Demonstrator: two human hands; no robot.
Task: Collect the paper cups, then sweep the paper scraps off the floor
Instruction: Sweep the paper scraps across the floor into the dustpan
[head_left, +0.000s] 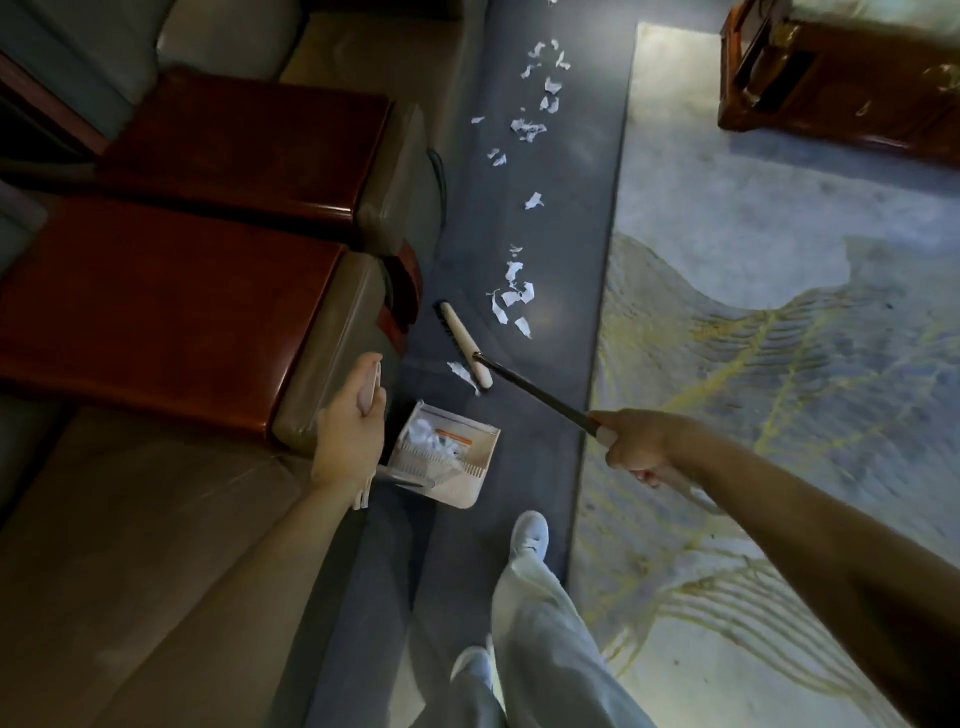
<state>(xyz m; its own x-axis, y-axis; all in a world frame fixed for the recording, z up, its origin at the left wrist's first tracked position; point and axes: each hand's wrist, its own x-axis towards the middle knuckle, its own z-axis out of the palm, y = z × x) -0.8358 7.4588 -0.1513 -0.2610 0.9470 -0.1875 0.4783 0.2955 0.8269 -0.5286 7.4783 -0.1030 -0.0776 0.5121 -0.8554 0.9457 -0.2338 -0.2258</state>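
White paper scraps (511, 299) are lying in a loose trail along the dark floor (561, 249), in the strip running between the brown sofa (130, 545) and the pale patterned rug (779, 322). I am holding the broom handle (540, 395) in my right hand (636, 441), with the fingers (647, 475) curling tightly around its pale upper end. The dark shaft is slanting down and away from me to the broom head (464, 345). That cream head is resting on the floor, dark bristles facing the sofa, just beside the nearest cluster of scraps. One scrap (462, 373) is lying against its near end.

My left hand (347, 441) is gripping the dustpan handle (370, 387), fingers wrapping it so that the pale grip is sticking out above and below my fist. The dustpan (467, 483) is sitting on the floor just below that hand, near the broom head but not touching it, and it is already carrying a heap of crumpled scraps behind its comb teeth.

Two red-brown wooden armrests (166, 312) are topping the sofa at my left. A carved wooden cabinet (841, 88) is standing at the far edge of the rug. My pale shoes (530, 535) are standing on the dark strip.
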